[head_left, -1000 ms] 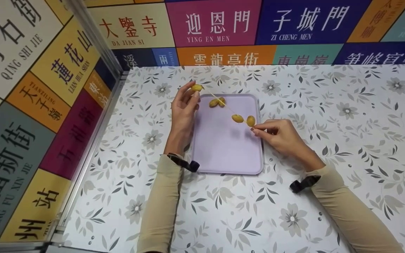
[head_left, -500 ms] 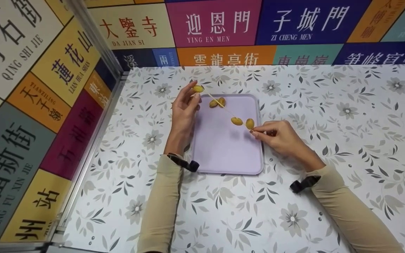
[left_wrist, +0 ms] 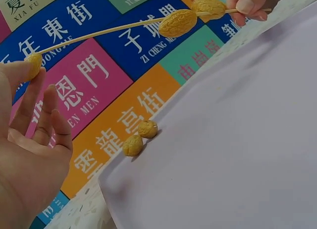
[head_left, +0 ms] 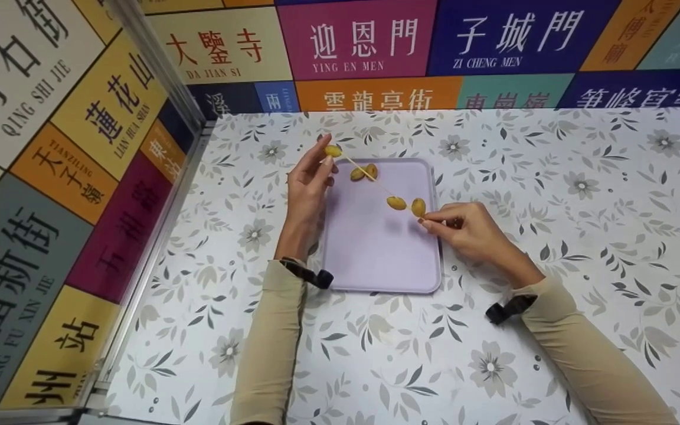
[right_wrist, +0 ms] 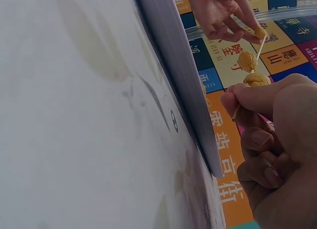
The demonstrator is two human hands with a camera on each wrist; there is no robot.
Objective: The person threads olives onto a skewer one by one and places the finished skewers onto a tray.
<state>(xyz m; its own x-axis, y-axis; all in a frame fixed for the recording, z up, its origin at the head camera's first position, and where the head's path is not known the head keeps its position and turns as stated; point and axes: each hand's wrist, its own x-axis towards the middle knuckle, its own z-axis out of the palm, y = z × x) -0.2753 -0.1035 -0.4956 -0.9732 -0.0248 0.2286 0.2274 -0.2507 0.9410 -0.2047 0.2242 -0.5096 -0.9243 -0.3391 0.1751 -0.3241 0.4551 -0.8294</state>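
Observation:
A thin wooden skewer (head_left: 359,167) is held aslant above the lilac tray (head_left: 381,260). Two wrinkled, yellow-brown oval fruits, one (left_wrist: 178,23) and another (left_wrist: 208,8), are threaded near its right end. My left hand (head_left: 309,183) pinches a third such fruit (head_left: 333,151) between thumb and forefinger at the skewer's far tip. How deep the tip sits in that fruit, I cannot tell. With thumb and forefinger, my right hand (head_left: 470,230) pinches the skewer's near end, just past the threaded pair; a short stub sticks out beyond the fingertips in the right wrist view.
Two loose fruits, one (left_wrist: 132,145) and its neighbour (left_wrist: 147,129), lie side by side at the tray's far left. Under the tray spreads a table with a floral cover (head_left: 493,366). Printed wall panels (head_left: 363,35) stand behind and to the left.
My right hand has shifted very slightly left with the skewer and its two fruits. The left hand's fruit has dipped a little; both grips stay the same.

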